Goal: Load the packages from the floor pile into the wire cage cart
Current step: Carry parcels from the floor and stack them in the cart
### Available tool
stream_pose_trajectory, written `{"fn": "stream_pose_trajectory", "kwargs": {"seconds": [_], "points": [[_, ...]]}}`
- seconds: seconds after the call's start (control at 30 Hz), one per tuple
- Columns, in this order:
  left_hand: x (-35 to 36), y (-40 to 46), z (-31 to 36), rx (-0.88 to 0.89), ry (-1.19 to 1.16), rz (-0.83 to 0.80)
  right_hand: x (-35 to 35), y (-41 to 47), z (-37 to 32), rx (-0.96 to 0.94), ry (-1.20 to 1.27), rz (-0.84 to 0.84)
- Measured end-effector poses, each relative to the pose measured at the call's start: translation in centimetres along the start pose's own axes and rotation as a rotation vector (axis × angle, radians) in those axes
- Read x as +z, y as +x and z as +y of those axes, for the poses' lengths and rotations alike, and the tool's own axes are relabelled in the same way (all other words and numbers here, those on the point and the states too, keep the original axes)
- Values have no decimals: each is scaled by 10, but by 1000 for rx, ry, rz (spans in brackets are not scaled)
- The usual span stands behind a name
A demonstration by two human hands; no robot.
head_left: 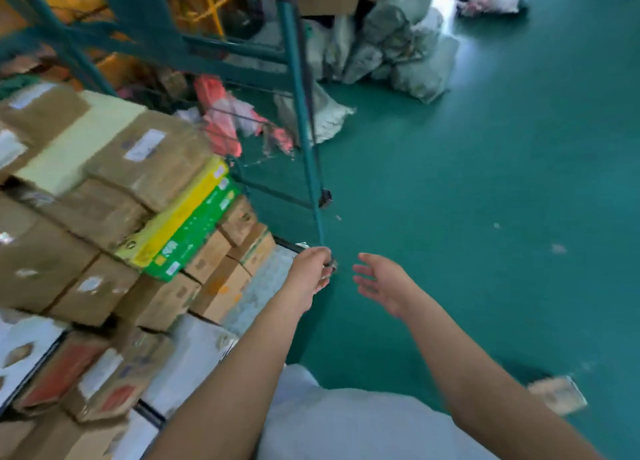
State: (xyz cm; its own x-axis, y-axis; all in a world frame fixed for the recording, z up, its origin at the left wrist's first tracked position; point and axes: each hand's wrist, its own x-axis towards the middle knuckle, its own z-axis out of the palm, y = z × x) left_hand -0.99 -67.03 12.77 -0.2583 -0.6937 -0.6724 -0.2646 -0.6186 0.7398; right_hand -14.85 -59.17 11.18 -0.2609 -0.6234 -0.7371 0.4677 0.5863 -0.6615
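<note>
packages [104, 196] fill cart; left hand [311, 272] grips corner post [301, 113].

Green floor [485, 169] carries grey sacks [398, 44] and a small box [557, 394].

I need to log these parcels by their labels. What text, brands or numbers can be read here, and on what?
None can be read; motion blur smears all print.
White label on the top brown box: blurred.
Yellow box and green box: white marks, unreadable.
Small brown boxes: orange prints, unreadable.
Red-printed boxes: unreadable.
</note>
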Motion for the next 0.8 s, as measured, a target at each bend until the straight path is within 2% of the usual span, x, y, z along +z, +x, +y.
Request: {"fn": "stream_pose_trajectory", "kwargs": {"seconds": [0.2, 0.43, 0.8], "points": [[95, 10, -14, -42, 237, -145, -93, -20, 35, 44, 248, 160], [219, 17, -44, -103, 502, -430, -190, -42, 83, 115, 526, 435], [379, 48, -34, -173, 707, -775, -279, -51, 79, 165, 816, 820]]}}
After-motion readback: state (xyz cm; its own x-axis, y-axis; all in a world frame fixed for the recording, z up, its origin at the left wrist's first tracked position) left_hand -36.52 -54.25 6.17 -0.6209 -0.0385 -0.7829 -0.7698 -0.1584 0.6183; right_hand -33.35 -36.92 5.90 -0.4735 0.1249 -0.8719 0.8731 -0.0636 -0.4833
